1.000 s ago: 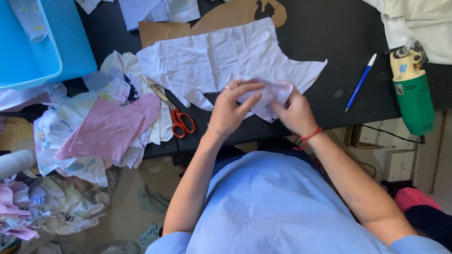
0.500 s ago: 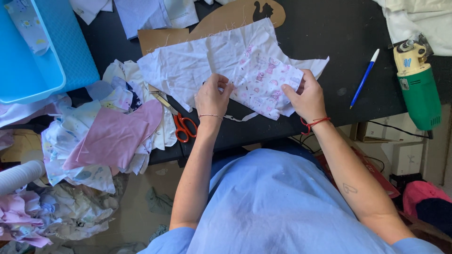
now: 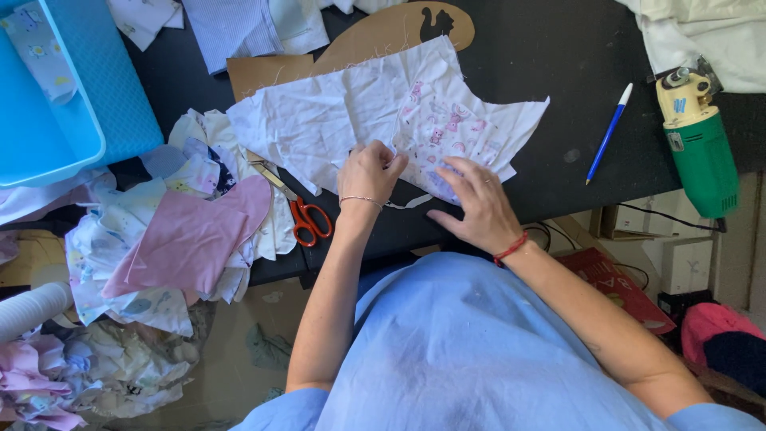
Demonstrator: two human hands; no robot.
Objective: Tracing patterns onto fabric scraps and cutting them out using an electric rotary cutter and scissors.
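A white cut fabric piece [image 3: 319,120] lies spread on the black table [image 3: 558,48]. On its right half sits a smaller patterned fabric piece [image 3: 463,132] with pink prints. My left hand [image 3: 369,172] pinches the edge where the two pieces meet. Flat on the patterned piece's lower edge rests my right hand [image 3: 472,206], fingers spread, a red string around its wrist. A brown cardboard pattern [image 3: 383,36] lies under the white fabric.
Red-handled scissors [image 3: 299,211] lie left of my left hand. A pile of pink and printed fabric scraps [image 3: 179,239] hangs off the table's left. A blue bin [image 3: 48,104] stands far left; a blue pen [image 3: 608,132] and a green electric cutter [image 3: 698,144] lie right.
The small patterned piece that both hands held bunched together is now spread flat on the white fabric. My hands moved apart, then my right hand came down to press its lower edge.
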